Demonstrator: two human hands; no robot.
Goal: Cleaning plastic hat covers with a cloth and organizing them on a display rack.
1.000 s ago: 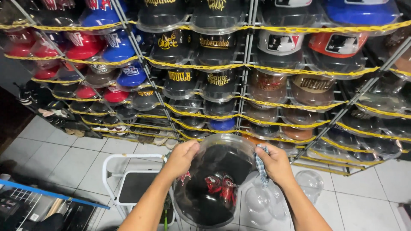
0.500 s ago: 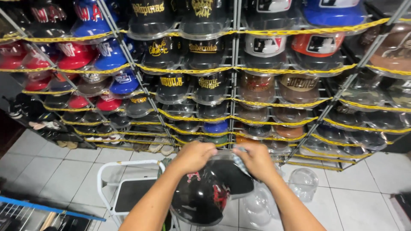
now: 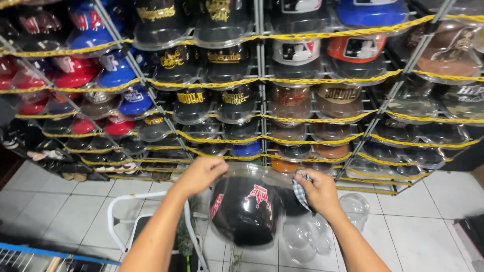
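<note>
The left hand (image 3: pixel 201 174) curls its fingers over the top edge of a clear plastic case (image 3: pixel 250 209) with a black cap (image 3: pixel 247 211) inside it, held up in the air in front of the wire shelves (image 3: pixel 262 100). The right hand (image 3: pixel 318 192) pinches a small checked cloth (image 3: pixel 301 194) tight against the right side of the case. The shelves are full of more caps in clear cases, and a white step stool (image 3: pixel 126 221) stands on the tiled floor (image 3: pixel 65 211) below.
</note>
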